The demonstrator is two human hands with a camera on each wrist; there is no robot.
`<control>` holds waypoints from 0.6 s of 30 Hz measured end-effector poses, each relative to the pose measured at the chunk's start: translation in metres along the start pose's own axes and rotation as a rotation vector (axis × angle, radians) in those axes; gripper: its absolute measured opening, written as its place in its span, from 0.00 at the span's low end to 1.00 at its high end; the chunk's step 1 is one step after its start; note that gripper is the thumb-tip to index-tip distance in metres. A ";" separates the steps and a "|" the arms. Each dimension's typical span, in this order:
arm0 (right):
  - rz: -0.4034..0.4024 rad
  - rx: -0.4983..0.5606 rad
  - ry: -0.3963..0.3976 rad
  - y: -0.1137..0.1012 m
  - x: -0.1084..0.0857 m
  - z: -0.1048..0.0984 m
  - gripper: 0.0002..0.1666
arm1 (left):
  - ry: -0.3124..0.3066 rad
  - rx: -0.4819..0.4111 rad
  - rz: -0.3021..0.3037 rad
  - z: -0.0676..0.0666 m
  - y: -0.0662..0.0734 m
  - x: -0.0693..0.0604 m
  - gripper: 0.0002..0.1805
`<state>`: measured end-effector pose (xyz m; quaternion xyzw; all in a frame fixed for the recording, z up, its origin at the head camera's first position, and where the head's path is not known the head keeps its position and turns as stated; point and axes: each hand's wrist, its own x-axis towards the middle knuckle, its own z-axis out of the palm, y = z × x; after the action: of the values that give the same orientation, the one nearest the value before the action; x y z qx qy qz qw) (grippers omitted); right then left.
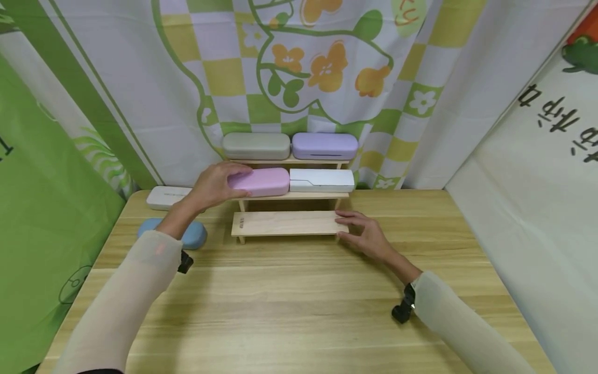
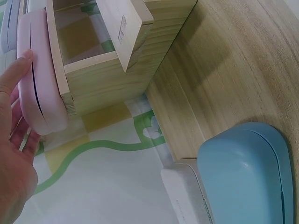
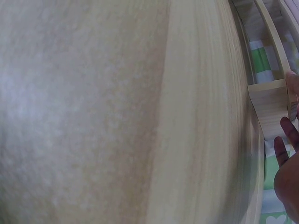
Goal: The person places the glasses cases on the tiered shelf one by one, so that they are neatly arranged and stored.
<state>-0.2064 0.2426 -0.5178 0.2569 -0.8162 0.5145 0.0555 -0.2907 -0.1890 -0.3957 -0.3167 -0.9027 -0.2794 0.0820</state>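
Observation:
A pink glasses case [image 1: 259, 182] lies on the middle tier of a three-tier wooden stand [image 1: 289, 223]. Its left end is gripped by my left hand [image 1: 216, 184], thumb in front and fingers behind. In the left wrist view, the thumb presses the side of the pink case [image 2: 39, 74]. My right hand [image 1: 369, 236] pinches the right end of the bottom tier, fingers over the board and thumb at its front edge. Only part of the right hand [image 3: 289, 172] shows in the right wrist view. A white glasses case [image 1: 322, 180] sits right of the pink one.
The top tier bears a grey-green case [image 1: 256, 146] and a purple case [image 1: 325, 146]. Left of the stand, a blue case [image 1: 193, 235] and another white case [image 1: 168, 197] lie on the wooden table [image 1: 289, 311], partly behind my left arm. A patterned curtain [image 1: 224, 78] hangs behind.

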 end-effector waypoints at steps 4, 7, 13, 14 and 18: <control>-0.015 -0.010 0.002 -0.001 0.000 0.001 0.22 | 0.025 -0.003 0.028 0.000 0.000 -0.003 0.37; -0.016 -0.017 0.003 -0.002 0.000 0.000 0.22 | 0.046 0.005 0.047 -0.002 -0.001 -0.007 0.37; -0.018 -0.021 0.006 0.000 0.000 0.001 0.21 | 0.094 -0.010 0.043 -0.010 -0.003 -0.020 0.35; -0.021 -0.022 0.007 0.000 0.000 0.001 0.21 | 0.106 -0.019 0.039 -0.011 -0.004 -0.023 0.35; -0.029 -0.023 0.008 0.001 0.000 0.000 0.21 | 0.133 -0.041 0.047 -0.017 -0.009 -0.034 0.34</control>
<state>-0.2071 0.2428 -0.5190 0.2658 -0.8182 0.5051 0.0691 -0.2696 -0.2224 -0.3963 -0.3201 -0.8816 -0.3164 0.1419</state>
